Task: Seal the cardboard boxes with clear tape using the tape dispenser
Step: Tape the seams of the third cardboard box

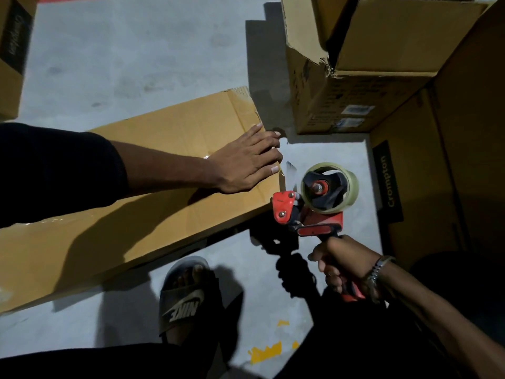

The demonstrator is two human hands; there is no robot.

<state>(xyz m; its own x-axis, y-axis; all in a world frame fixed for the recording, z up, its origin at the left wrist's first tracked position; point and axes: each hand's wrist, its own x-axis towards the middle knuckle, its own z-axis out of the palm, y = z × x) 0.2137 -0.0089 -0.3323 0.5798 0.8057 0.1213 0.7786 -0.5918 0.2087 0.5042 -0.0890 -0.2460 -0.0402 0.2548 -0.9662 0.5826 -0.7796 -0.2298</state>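
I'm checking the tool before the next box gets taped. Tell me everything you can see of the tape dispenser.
The tape dispenser is a handheld pistol-grip type, red plastic with black parts. A roll of clear tape sits on its black hub, a metal axle at the centre. A red front plate with two rivets faces the end of the long cardboard box, close to its corner. The right hand grips the handle from below; whether the head touches the box cannot be told.

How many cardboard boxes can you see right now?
4: long box under the left hand, one far left, a torn one top right, one right. Others may sit off-frame.
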